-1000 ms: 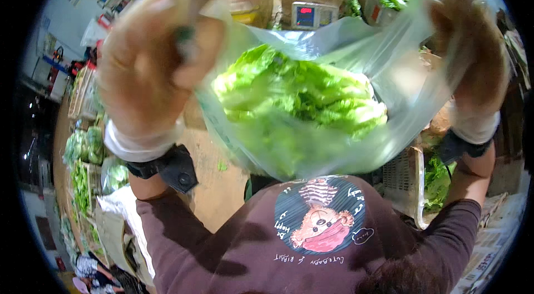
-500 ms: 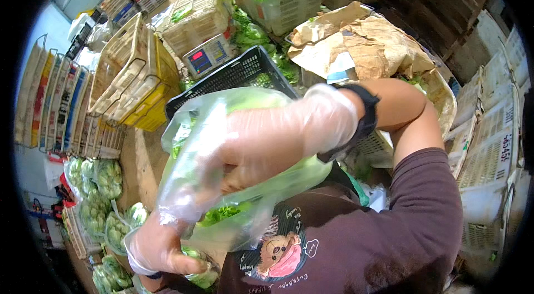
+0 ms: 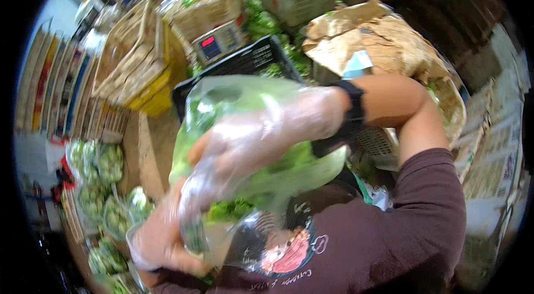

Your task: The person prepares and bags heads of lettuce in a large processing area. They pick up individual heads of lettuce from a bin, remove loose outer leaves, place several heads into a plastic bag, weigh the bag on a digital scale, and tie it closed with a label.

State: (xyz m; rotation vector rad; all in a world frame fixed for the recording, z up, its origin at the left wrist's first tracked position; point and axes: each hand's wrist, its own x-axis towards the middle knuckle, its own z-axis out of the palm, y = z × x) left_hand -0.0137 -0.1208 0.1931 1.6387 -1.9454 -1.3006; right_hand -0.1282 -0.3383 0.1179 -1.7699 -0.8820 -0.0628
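Note:
A clear plastic bag (image 3: pixel 300 174) of leafy greens (image 3: pixel 231 210) lies across the front of my body, bulging toward a black crate. My right hand (image 3: pixel 250 141), in a thin clear glove with a black band at the wrist, reaches over the bag, its fingers closed on the plastic near the left end. Below and left of it, my left hand (image 3: pixel 167 238), gloved too, grips the bag's gathered edge with bent fingers. The two hands are close together. Glare on the gloves and motion blur hide the exact fingertip contact.
Beyond the bag stand the black crate (image 3: pixel 261 52) and a scale (image 3: pixel 217 44) with a lit display. A yellow crate (image 3: pixel 161 91) is at left, bagged vegetables (image 3: pixel 94 194) at lower left, a crate of greens (image 3: pixel 300 2) at the back and brown paper (image 3: pixel 372 38) over a basket.
The bag has shifted slightly right and looks more bunched, with greens showing through its upper part. My right fingers have drawn back a little from the left hand. The view has tilted slightly.

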